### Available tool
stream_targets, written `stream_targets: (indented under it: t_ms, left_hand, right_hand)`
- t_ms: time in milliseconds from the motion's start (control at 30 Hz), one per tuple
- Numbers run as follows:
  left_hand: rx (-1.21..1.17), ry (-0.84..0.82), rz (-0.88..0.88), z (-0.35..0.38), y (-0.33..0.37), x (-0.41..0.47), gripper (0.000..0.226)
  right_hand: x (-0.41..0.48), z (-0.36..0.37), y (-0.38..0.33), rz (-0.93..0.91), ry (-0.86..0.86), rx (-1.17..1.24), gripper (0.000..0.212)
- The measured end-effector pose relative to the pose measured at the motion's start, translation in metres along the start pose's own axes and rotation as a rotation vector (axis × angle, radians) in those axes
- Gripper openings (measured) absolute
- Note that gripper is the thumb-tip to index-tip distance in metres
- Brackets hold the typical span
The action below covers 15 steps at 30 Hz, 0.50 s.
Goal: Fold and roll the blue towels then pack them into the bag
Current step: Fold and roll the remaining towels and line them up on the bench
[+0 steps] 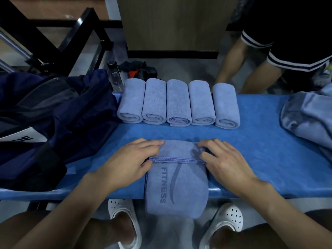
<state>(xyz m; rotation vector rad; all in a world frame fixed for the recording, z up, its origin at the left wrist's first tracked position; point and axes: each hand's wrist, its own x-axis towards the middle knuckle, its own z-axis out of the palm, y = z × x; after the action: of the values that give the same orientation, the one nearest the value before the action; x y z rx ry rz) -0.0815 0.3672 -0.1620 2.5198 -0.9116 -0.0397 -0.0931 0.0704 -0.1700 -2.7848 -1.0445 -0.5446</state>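
White clogs (124,218) and bare knees sit right under the near edge of the table (260,141), and just above them both hands are on the job. Left hand (133,159) and right hand (228,159) grip the two sides of the blue towel (177,186), fingers curled over its turned-over far end, thumbs tucked in at the stitched hem that runs across between them. That towel lies at the middle of the near edge, and its long free part, printed FITNESS, hangs off the edge down between the feet.

Look past the hands: five rolled towels (178,103) stand in a neat row along the far edge, side by side, the first four touching and the rightmost a little apart, spiral ends facing this way.

Over at the left end, the dark navy bag (53,114) slumps open on the table, a white label (21,137) showing inside it. At the right end, a loose heap of unfolded towels (309,119) waits.

Behind the row, on the floor, a clear bottle (115,76) stands next to the bag's far corner. Across the table, a second person's bare legs (251,69) in dark striped shorts, next to a wooden panel (170,24).
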Motion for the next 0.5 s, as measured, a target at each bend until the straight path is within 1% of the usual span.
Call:
stream_targets:
  t_ms: [133,233,300,367,400,467,500]
  left_hand:
    - [0.001,-0.037,-0.02,0.0,-0.002,0.0,0.018]
    - [-0.015,-0.069,-0.043,-0.003,0.0,0.001,0.021]
    - [-0.012,-0.086,-0.036,-0.005,0.002,0.0,0.019]
    - [-0.001,-0.081,-0.057,-0.006,0.004,-0.002,0.008]
    - [-0.009,-0.069,-0.089,-0.005,0.005,-0.003,0.011]
    - [-0.05,-0.001,-0.134,-0.002,0.008,0.0,0.027]
    - [-0.07,0.041,-0.14,0.0,0.009,0.003,0.032]
  right_hand:
    - [-0.001,-0.008,-0.001,0.038,-0.07,0.013,0.019]
    - [-0.001,-0.012,-0.002,0.057,-0.111,0.034,0.015]
    - [-0.002,-0.015,-0.003,0.103,-0.147,0.107,0.02]
    - [-0.003,-0.017,-0.005,0.206,-0.159,0.228,0.028]
    - [-0.004,-0.017,-0.007,0.259,-0.159,0.278,0.03]
    - [-0.002,-0.014,-0.008,0.349,-0.177,0.329,0.037]
    - [0.0,-0.012,-0.009,0.385,-0.192,0.342,0.038]
